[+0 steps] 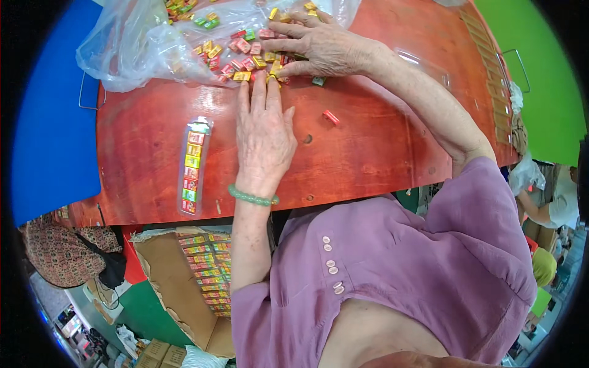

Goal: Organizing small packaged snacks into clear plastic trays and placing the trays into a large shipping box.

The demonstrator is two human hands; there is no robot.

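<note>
Apparently sorting small wrapped pieces (242,76) on the tabletop (368,141), beside the clear bag (129,49), with left hand (265,138) outstretched, right hand (328,46) spread wide; next, probably calling for careful picking one by one.

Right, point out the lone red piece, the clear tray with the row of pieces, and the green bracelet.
Lone red piece (331,118), head view: middle of its wrapper.
Clear tray (205,153), head view: right-hand rim.
Green bracelet (252,199), head view: beads on its visible front.
</note>
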